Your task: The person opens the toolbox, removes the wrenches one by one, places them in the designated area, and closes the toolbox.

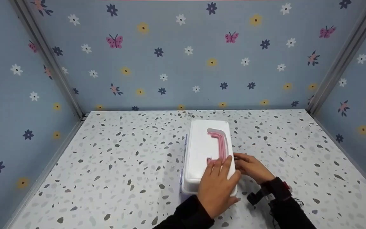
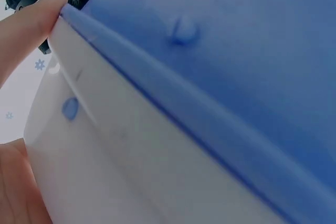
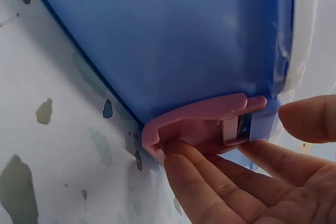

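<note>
A storage box stands on the table with its white lid point(image 1: 199, 143) closed over a blue body point(image 3: 184, 40). Set into the lid is a pink handle point(image 1: 223, 146). My left hand point(image 1: 218, 187) rests on the near right part of the lid, its fingertips at the handle's near end. On the box's right side, my right hand point(image 1: 254, 168) holds a pink latch point(image 3: 197, 116). Its curled fingertips are at the latch's lower end, and the thumb point(image 3: 310, 119) is by the blue tab at the top. From the head view the box's right side hides the latch.
The white speckled table point(image 1: 113, 178) extends around the box. Behind it rises a blue flower-patterned panel point(image 1: 170, 63), with similar panels left and right. Grey metal posts point(image 1: 48, 54) mark the corners. A dark wrist strap point(image 1: 276, 187) sits on the right wrist.
</note>
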`<state>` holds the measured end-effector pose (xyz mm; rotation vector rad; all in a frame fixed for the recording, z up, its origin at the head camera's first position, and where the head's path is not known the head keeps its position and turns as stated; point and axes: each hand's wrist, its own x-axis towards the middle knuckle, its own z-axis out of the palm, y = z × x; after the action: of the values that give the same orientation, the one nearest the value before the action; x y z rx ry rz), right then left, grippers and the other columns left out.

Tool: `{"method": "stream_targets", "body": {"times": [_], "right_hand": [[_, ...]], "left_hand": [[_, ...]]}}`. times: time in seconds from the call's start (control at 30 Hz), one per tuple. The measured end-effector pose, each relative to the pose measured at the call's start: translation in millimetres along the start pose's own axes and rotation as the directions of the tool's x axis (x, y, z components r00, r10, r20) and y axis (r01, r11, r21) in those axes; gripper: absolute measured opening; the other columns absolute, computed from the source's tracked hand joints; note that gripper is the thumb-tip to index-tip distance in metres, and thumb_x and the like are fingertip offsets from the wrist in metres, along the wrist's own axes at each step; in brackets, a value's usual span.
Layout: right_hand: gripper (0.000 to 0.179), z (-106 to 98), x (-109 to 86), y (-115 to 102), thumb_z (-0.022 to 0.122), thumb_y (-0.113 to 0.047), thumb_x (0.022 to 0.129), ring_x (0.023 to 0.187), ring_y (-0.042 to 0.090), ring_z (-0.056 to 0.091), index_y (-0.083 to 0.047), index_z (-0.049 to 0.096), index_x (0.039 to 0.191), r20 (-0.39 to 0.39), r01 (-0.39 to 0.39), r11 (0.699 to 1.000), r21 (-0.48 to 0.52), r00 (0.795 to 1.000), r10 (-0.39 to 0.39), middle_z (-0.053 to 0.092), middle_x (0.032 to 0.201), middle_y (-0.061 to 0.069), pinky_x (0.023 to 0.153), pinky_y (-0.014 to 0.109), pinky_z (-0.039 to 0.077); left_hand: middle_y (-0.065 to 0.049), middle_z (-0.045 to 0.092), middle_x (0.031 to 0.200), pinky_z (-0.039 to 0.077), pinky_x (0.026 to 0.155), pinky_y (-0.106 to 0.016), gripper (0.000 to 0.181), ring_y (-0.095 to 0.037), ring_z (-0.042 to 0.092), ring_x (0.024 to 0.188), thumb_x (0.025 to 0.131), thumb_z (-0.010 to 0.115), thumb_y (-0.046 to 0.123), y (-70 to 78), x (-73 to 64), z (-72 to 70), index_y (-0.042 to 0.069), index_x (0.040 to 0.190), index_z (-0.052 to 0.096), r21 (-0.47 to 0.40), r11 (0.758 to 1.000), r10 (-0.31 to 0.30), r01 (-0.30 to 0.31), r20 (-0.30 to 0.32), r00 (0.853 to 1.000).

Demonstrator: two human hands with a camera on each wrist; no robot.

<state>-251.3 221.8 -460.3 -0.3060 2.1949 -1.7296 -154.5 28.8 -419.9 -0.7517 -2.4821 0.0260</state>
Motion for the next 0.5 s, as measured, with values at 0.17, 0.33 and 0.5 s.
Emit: {"method": "stream_targets", "body": {"times": [0.17, 0.33, 0.5], "right_hand": [[0.051, 1, -0.3, -1, 0.043, -0.017, 0.102, 0.11, 0.016, 0.063, 0.008, 0.037, 0.146, -0.002, 0.0, 1.0, 0.005, 1.0, 0.0, 0.041, 0.147, 0.03, 0.093, 0.03, 0.055], [0.054, 4, -0.4, -1, 0.047, -0.018, 0.101, 0.108, 0.019, 0.066, 0.011, 0.035, 0.145, -0.014, 0.012, 1.0, 0.013, 1.0, -0.012, 0.045, 0.143, 0.032, 0.094, 0.032, 0.055], [0.059, 8, -1.2, -2, 0.054, -0.014, 0.098, 0.112, 0.025, 0.065, 0.012, 0.032, 0.146, -0.018, 0.04, 0.999, -0.006, 0.999, -0.04, 0.044, 0.142, 0.036, 0.093, 0.031, 0.056]], "left_hand": [[-0.01, 0.048, 0.146, 0.043, 0.106, -0.04, 0.076, -0.025, 0.052, 0.127, 0.062, 0.079, 0.067, -6.4, 1.2, -8.4, 0.026, 0.123, 0.057, -0.056, 0.998, -0.027, 0.025, -0.034, 0.999], [-0.013, 0.049, 0.144, 0.045, 0.105, -0.041, 0.071, -0.026, 0.053, 0.125, 0.067, 0.076, 0.062, -16.4, 1.8, -17.3, 0.024, 0.125, 0.059, -0.102, 0.994, -0.051, 0.042, -0.087, 0.995], [-0.018, 0.054, 0.14, 0.049, 0.103, -0.044, 0.072, -0.029, 0.057, 0.122, 0.071, 0.073, 0.06, -28.0, -0.9, -27.6, 0.021, 0.13, 0.059, -0.171, 0.981, -0.109, 0.087, -0.124, 0.986]]}}
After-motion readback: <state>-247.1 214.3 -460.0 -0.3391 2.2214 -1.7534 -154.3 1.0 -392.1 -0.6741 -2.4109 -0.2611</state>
